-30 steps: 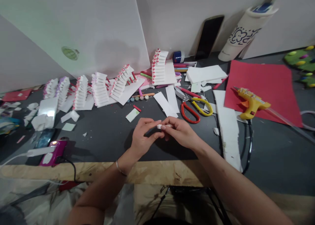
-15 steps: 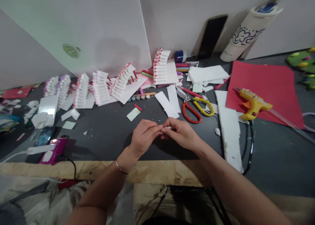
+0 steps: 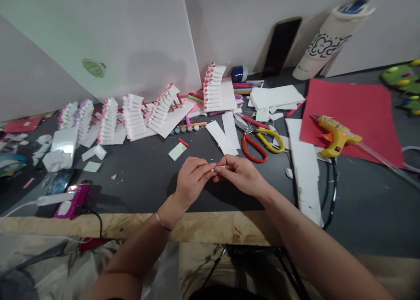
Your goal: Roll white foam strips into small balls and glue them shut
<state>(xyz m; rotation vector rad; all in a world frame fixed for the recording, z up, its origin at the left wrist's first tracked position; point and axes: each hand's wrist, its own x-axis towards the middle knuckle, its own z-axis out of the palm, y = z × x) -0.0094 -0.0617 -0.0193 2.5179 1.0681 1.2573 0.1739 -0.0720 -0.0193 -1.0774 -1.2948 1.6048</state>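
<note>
My left hand [image 3: 193,176] and my right hand [image 3: 238,172] meet above the dark table near its front edge. Both are closed, fingertips pinching a small white piece [image 3: 213,169] between them; most of it is hidden by the fingers, so its kind is unclear. Just beyond my hands lie white paper strips [image 3: 220,138]. Scissors with one red and one yellow handle [image 3: 254,148] rest to their right. A pale green paper piece [image 3: 178,151] lies ahead of my left hand.
Stepped white paper models with red or purple tips [image 3: 134,116] line the back left. A yellow glue gun [image 3: 339,136] rests on red paper [image 3: 377,112] at right, its cord curving down. A white bottle [image 3: 328,46] and a phone [image 3: 281,46] lean behind. A magenta device [image 3: 72,200] sits left.
My fingers have shifted slightly on the small white piece, and its white end now shows between the fingertips. The whole view has moved a little; the table's things stay in place.
</note>
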